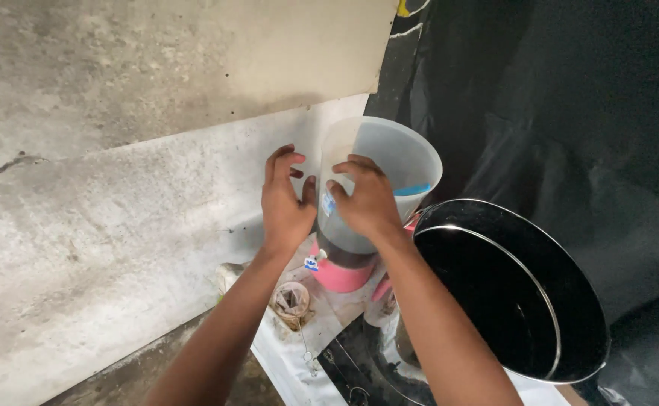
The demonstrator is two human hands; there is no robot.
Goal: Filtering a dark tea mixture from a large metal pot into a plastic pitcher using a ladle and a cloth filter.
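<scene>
Jar: a translucent plastic jar [390, 162] stands upright on a pink base [341, 274], close to the pale concrete wall [104, 225]. The mouth of the jar is open at the top, and the lower part looks darker.
Left hand: the left hand [284, 203] lies flat against the left side of the jar, fingers spread and pointing up. It presses on the wall of the jar but does not close around it.
Right hand: the right hand [367, 199] is laid on the front of the jar, fingers bent over the curve. It touches the jar just beside the left hand.
Jar and hands: the jar is between the two palms, which hold it from the left and the front, and its rim rises above the fingertips.
Tap: a small white tap [316, 259] comes out of the base, under the left wrist.
Pot: a large dark metal pot [517, 293] is tilted at the right, just beside the right forearm.
Cup: a small brownish cup [292, 301] stands below the base.
</scene>
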